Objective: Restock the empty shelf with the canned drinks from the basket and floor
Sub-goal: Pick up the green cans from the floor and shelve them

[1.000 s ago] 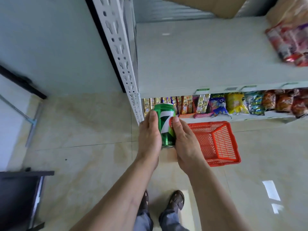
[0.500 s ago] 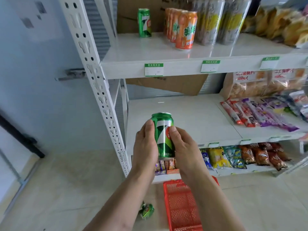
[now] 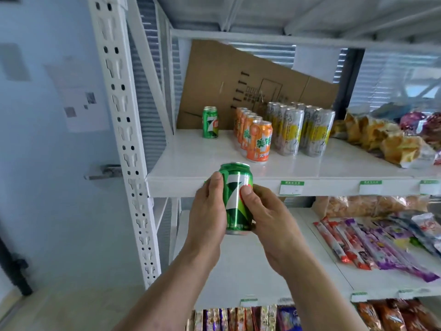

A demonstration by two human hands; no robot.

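- Green can [image 3: 237, 199] held upright between both hands, in front of the upper shelf [image 3: 214, 185] edge, its top just above that edge.
- Left hand [image 3: 206, 217]: thumb up the can's left side, the other fingers wrapped behind it, out of sight.
- Right hand [image 3: 267, 218]: thumb pressed on the printed front, fingers curled round the lower right side and base rim. Both hands closed on the can; no gap visible at either thumb.
- Beyond the fingertips, on the shelf: a second green can [image 3: 210, 123] standing alone at the back left; to the right of it a row of orange cans [image 3: 256, 139], then tall silver cans [image 3: 301, 130]. Bare shelf lies between the held can and the lone green one.
- Handling judgement: smooth, glossy metal wall, likely slippery; stiff if full and sealed, with some weight; thin wall dents under a hard squeeze.
- Best hold: mid-body, thumb opposing fingers, one hand sufficient. Keep upright; set the base down flat, not on its rim.
- Risk: knocking the orange row when reaching in.
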